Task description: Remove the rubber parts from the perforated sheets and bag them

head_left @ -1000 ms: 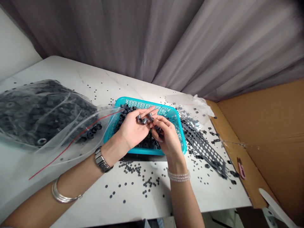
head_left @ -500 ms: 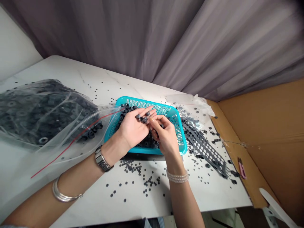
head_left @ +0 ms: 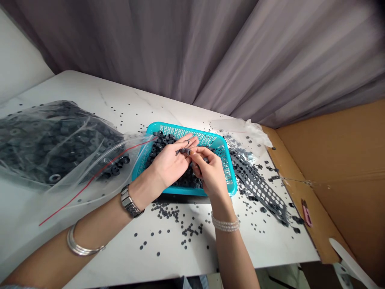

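**tinkerbox:** ok so what are the hands actually doing here?

**ringo_42:** Both are over the teal basket (head_left: 227, 162), which sits mid-table and is full of small dark rings. The left hand (head_left: 170, 162) is palm up and pretty much flat open, fingers stretched toward the far rim. A few rings (head_left: 183, 151) lie loose across its fingers, resting there rather than being gripped.

**tinkerbox:** and the right one?

**ringo_42:** The right hand (head_left: 210, 172) is curled, thumb and forefinger tips drawn close together right at those rings, touching the left fingertips. Honestly can't tell if it has one pinched or is only poking at it, it's too small to see.

**tinkerbox:** what else is lying around?

**ringo_42:** There's a big clear bag (head_left: 45, 140) of the same rings to the left, its mouth lying up against the basket. Dark perforated strips (head_left: 255, 182) lie just right of the basket. Tiny punched-out dots (head_left: 177, 224) are scattered all over the white table (head_left: 90, 92), thickest in front of the basket. There's a watch (head_left: 129, 202) and a bangle (head_left: 78, 245) on the left arm and a bead bracelet (head_left: 225, 223) on the right wrist. A cardboard box (head_left: 345, 160) stands at the right edge, with a grey curtain (head_left: 180, 48) behind.
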The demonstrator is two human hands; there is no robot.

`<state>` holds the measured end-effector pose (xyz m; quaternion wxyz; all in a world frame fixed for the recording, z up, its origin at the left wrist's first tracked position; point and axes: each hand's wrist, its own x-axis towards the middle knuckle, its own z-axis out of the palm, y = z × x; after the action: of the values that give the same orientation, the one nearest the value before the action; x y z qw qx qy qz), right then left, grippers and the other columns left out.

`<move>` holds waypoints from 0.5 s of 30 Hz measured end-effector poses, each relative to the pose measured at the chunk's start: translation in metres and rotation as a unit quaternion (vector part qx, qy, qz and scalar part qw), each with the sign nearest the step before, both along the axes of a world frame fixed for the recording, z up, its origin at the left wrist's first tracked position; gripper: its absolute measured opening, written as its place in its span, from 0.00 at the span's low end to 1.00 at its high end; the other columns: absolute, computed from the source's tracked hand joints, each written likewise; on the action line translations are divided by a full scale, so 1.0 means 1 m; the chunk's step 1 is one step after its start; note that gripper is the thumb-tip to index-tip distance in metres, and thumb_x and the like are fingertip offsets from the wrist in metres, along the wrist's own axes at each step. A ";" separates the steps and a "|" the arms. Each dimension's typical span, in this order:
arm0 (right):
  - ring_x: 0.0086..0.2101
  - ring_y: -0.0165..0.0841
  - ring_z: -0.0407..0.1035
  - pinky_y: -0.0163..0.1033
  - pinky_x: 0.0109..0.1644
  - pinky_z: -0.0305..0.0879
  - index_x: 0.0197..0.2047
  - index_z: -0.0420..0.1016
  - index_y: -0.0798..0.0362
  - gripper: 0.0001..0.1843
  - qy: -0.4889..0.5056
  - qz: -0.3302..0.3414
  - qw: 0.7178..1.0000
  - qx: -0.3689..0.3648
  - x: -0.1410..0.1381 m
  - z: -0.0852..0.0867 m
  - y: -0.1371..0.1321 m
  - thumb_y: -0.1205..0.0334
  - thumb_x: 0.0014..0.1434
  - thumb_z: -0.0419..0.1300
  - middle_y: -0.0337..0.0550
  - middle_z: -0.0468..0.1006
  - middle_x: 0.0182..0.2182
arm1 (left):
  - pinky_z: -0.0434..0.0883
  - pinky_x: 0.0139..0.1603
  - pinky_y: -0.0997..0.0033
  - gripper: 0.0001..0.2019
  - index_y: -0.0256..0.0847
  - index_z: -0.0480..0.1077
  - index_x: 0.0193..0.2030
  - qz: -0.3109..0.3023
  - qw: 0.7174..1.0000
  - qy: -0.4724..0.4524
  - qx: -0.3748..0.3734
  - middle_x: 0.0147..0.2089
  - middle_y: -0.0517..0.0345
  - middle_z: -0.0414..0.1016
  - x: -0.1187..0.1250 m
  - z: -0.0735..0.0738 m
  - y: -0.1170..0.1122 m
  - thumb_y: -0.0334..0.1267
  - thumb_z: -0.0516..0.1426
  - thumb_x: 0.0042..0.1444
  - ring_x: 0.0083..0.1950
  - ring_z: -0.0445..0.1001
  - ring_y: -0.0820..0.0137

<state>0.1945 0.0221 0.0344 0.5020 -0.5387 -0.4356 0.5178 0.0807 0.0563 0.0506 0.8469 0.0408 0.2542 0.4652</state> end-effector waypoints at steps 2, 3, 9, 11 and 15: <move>0.16 0.21 0.49 0.31 0.18 0.39 0.33 0.70 0.53 0.03 0.083 0.005 0.996 -0.026 0.002 0.001 0.001 0.62 0.55 0.59 0.30 0.60 0.19 | 0.72 0.54 0.76 0.24 0.30 0.63 0.61 0.009 1.000 0.003 -0.011 0.55 0.40 0.73 0.001 0.001 0.001 0.25 0.52 0.57 0.55 0.74 0.66; 0.16 0.20 0.50 0.31 0.17 0.38 0.32 0.70 0.53 0.02 0.114 0.008 0.993 -0.034 0.002 0.001 0.001 0.63 0.55 0.59 0.31 0.61 0.19 | 0.72 0.54 0.75 0.23 0.31 0.63 0.61 0.015 1.000 0.004 -0.015 0.55 0.41 0.73 0.001 0.001 0.001 0.27 0.52 0.58 0.55 0.74 0.66; 0.15 0.21 0.52 0.30 0.16 0.35 0.31 0.68 0.52 0.02 0.193 0.007 0.979 -0.059 -0.004 -0.001 0.002 0.64 0.55 0.55 0.33 0.66 0.20 | 0.66 0.60 0.69 0.24 0.29 0.68 0.57 0.038 0.998 0.021 0.038 0.56 0.41 0.73 -0.002 0.006 -0.003 0.42 0.48 0.60 0.61 0.68 0.63; 0.14 0.20 0.51 0.30 0.16 0.34 0.31 0.68 0.52 0.04 0.218 0.009 0.974 -0.068 -0.009 -0.002 0.001 0.62 0.55 0.54 0.33 0.67 0.20 | 0.64 0.61 0.67 0.25 0.28 0.70 0.55 0.056 0.995 0.044 0.075 0.56 0.40 0.74 -0.001 0.007 -0.006 0.45 0.47 0.60 0.61 0.68 0.62; 0.14 0.20 0.49 0.30 0.15 0.34 0.31 0.66 0.52 0.09 0.277 0.004 0.957 -0.085 -0.021 -0.003 -0.001 0.55 0.56 0.54 0.32 0.64 0.19 | 0.64 0.58 0.65 0.25 0.34 0.75 0.50 0.077 0.974 0.146 0.155 0.51 0.46 0.77 0.005 0.008 -0.019 0.49 0.46 0.60 0.58 0.68 0.62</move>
<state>0.1735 0.0212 0.0316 0.5535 -0.4132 -0.2365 0.6834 0.0860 0.0375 0.0590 0.7455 0.2196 0.3023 0.5520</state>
